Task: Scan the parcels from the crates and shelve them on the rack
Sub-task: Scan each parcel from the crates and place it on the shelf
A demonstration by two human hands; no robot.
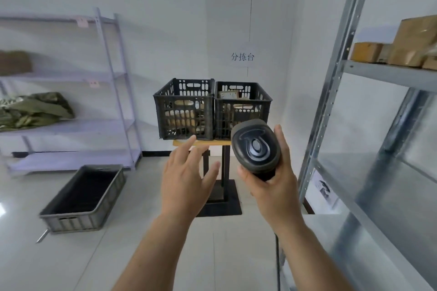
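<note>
Black crates on small wooden table.

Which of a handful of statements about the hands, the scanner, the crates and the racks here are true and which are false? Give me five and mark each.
1. The right hand grips the dark grey handheld barcode scanner. True.
2. The left hand holds a brown parcel. False: it is empty, fingers spread, reaching forward.
3. Two black slatted plastic crates stand side by side on the small wooden-topped stand. True.
4. Both crates are empty. False: brown parcels show through the slats.
5. The grey metal rack on the right holds no parcels. False: brown cardboard boxes sit on its upper shelf.
</note>
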